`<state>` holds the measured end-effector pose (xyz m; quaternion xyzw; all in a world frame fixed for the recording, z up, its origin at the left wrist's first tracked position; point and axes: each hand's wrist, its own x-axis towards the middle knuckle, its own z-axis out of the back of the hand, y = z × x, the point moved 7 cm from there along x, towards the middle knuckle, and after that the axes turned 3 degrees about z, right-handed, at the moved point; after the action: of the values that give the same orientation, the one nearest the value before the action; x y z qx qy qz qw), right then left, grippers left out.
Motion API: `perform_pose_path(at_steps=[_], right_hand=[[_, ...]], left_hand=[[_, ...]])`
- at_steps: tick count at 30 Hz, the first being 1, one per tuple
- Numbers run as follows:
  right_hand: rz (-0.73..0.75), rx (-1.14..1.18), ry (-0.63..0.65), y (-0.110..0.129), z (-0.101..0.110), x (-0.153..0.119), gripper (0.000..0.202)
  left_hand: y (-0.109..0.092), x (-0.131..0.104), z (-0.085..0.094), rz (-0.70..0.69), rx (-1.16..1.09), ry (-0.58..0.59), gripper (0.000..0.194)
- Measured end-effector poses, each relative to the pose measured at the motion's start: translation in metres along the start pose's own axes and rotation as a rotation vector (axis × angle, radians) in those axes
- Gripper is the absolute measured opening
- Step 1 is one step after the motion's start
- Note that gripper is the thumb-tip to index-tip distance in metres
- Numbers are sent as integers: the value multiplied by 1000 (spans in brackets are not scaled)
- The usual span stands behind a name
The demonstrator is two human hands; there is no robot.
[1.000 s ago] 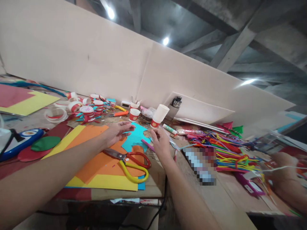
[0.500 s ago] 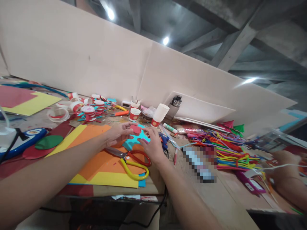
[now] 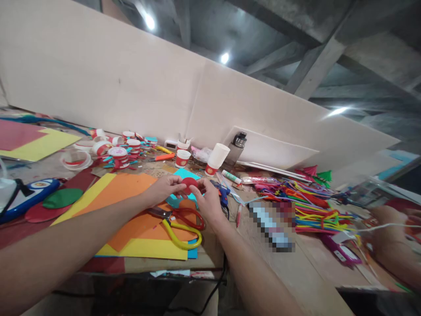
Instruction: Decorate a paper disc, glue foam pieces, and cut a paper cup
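Observation:
Between my two hands is a small round red piece (image 3: 190, 185). My left hand (image 3: 167, 189) pinches its left edge, and my right hand (image 3: 209, 198) has fingers closed on its right side. A cyan paper piece (image 3: 182, 174) shows just behind and below the hands. Scissors with one red and one yellow handle (image 3: 184, 239) lie beneath, on orange paper (image 3: 128, 219) and yellow paper (image 3: 154, 249). A blue tool (image 3: 224, 196), partly hidden, lies beside my right hand.
Paper cups (image 3: 183, 159) and a cup stack (image 3: 217, 159) stand behind the hands, near a dark bottle (image 3: 237, 147). Decorated cups (image 3: 119, 157) sit back left. Colourful pipe cleaners (image 3: 315, 215) lie right, near another person's arm (image 3: 391, 237).
The red piece is now held up flatter toward the camera between both hands, and shows as a round disc. More of the cyan paper is uncovered behind it. The view has shifted slightly.

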<state>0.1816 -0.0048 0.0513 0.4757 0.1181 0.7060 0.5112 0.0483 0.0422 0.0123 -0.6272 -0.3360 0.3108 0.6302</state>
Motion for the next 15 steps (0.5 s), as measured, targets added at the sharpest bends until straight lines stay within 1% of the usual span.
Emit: perform_pose_path(at_steps=[2,4,6,8,12,15], right_hand=[[2,2,32,2,-3,1,18],[0,-1,22,4,-2,1,21],[-5,6,2,4,0,1,22],[-2,17,13,4,-2,1,23],[-16,52,55,1,-8,0,28],[-20,69,67,0,-9,0,27]], left_hand=[[-1,0,-1,7,65,7,31],[-1,-1,-2,5,99,21,31],[-3,-1,-4,-8,92,45,30],[-4,-1,-5,-27,69,61,29],[-4,0,-3,-35,89,45,29],[-3,1,1,-37,129,21,30]])
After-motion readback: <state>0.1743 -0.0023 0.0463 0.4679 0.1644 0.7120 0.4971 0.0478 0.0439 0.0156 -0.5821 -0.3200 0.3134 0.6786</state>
